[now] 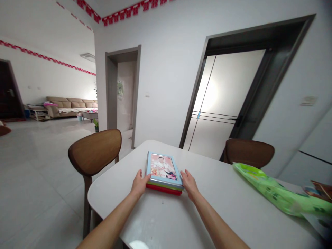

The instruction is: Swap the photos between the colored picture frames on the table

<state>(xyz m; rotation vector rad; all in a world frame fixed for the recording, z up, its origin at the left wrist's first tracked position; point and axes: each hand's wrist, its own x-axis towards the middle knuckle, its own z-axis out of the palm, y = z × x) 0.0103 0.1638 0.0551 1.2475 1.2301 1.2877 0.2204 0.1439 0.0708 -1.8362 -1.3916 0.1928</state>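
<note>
A stack of picture frames lies on the white table. On top is a light blue picture frame with a photo of a person in white against pink. Green and red picture frames show beneath it at the near edge. My left hand holds the stack's left side, its thumb at the blue frame's corner. Against the right side presses my right hand, fingers along the edge. The undersides of both hands are hidden, so how far the fingers reach under the frames cannot be seen.
A green plastic bag lies across the table's right side. One brown chair stands at the left, another brown chair behind the table at the right. Beyond are a closed door and a beige sofa.
</note>
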